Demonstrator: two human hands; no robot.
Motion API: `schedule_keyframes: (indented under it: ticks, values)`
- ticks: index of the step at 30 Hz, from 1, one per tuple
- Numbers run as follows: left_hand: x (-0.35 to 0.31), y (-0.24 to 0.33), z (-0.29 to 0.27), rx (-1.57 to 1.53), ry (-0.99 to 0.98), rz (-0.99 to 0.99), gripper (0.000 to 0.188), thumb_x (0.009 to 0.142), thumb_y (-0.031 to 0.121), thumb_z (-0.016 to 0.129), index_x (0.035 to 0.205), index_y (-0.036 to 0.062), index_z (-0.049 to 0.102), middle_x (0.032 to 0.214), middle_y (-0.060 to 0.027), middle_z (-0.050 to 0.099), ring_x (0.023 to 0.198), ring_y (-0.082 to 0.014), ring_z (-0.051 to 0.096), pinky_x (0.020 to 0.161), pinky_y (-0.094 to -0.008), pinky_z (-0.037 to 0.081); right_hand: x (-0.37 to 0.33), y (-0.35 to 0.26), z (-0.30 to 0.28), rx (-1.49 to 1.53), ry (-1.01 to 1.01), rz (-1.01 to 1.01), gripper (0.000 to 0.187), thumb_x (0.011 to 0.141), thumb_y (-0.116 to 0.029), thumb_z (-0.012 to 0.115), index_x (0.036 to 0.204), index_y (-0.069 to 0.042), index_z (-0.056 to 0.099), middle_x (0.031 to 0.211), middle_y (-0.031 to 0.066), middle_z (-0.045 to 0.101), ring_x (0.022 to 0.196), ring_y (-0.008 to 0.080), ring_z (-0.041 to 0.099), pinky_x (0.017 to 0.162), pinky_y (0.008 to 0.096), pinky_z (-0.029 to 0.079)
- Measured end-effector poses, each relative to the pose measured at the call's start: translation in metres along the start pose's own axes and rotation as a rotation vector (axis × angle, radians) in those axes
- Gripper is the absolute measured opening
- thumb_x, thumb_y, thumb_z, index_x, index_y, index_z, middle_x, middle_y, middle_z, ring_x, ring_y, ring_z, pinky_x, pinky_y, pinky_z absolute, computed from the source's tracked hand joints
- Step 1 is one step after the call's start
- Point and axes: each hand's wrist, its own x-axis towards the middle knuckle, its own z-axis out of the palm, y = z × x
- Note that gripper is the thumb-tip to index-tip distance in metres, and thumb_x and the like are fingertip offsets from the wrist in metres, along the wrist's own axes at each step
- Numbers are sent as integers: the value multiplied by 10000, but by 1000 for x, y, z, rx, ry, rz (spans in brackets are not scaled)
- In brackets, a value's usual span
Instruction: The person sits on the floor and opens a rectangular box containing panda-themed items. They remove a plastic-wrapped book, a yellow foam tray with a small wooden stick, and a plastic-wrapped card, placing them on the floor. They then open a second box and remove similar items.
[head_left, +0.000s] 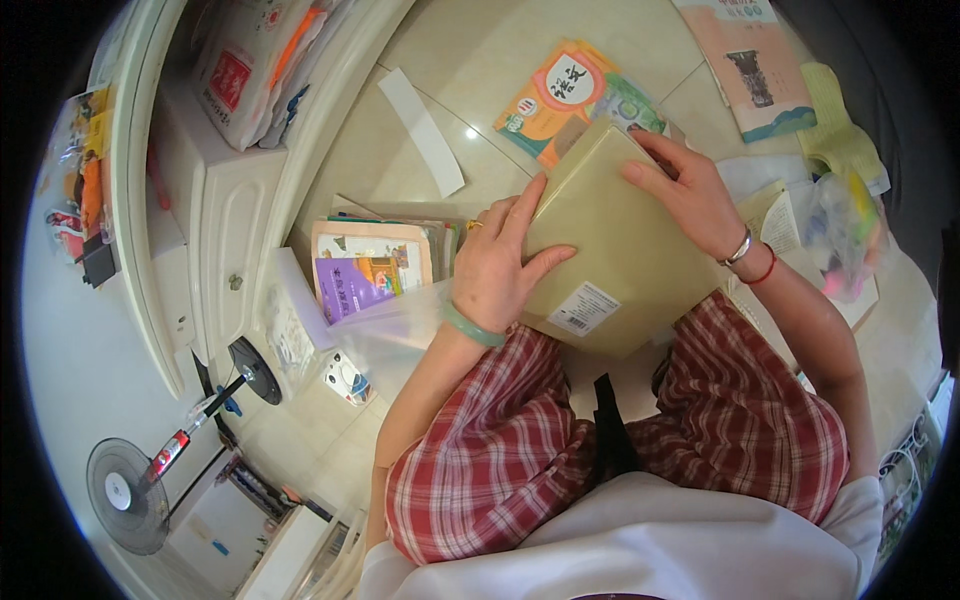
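Above my lap I hold a flat, khaki box-like thing, tilted, with a white barcode label near its lower edge. I cannot tell whether it is a box or a thick folder. My left hand, wearing a pale green bangle, grips its left edge, thumb on the broad face. At the upper right edge my right hand has its thumb on the face and its fingers partly hidden behind. Just beyond the khaki thing, an orange and green book lies on the floor, partly covered by it.
A clear plastic bin on the left has several books by it. A white paper strip lies on the tiles. To the right are a pink book, a yellow-green cloth and a plastic bag. A fan stands lower left.
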Motion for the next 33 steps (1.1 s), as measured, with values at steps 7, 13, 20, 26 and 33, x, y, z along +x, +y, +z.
schedule_keyframes:
  ticks: [7,13,20,26,33]
  values:
    - [-3,-3,4,-66,68,-2,558,814,207,731,1314,56,535,1093,-143,643,902,-252,628,786,-318,500,4,0,-3,138,-108,106,523,903,-326,642,1250,50,535,1119,105,619,977,144,593,827,274,488]
    - [-1,-8,-5,-246,-33,-153,440,887,222,664,1280,47,572,996,-147,676,806,-193,623,747,-272,480,2,5,0,120,-101,112,546,905,-346,636,1262,55,532,1129,92,598,996,149,585,833,264,480]
    - [-1,-14,7,-206,11,-107,386,921,199,620,1263,25,577,941,-119,675,815,-125,598,775,-256,476,9,8,-3,196,-214,246,532,912,-326,632,1283,37,515,1121,81,604,1008,114,575,839,244,472]
    - [-13,-26,3,-491,72,-355,354,934,189,609,1261,51,600,999,-56,678,875,-84,575,786,-233,471,12,26,-20,152,-365,183,564,872,-328,682,1274,32,517,1107,92,602,1021,126,572,860,264,469]
    - [-12,-23,-16,-547,208,-249,286,872,172,685,1129,47,669,922,-83,701,768,-112,629,692,-238,496,4,15,-21,20,-336,-25,538,820,-259,744,1245,-6,533,1107,17,548,1037,106,514,925,259,414]
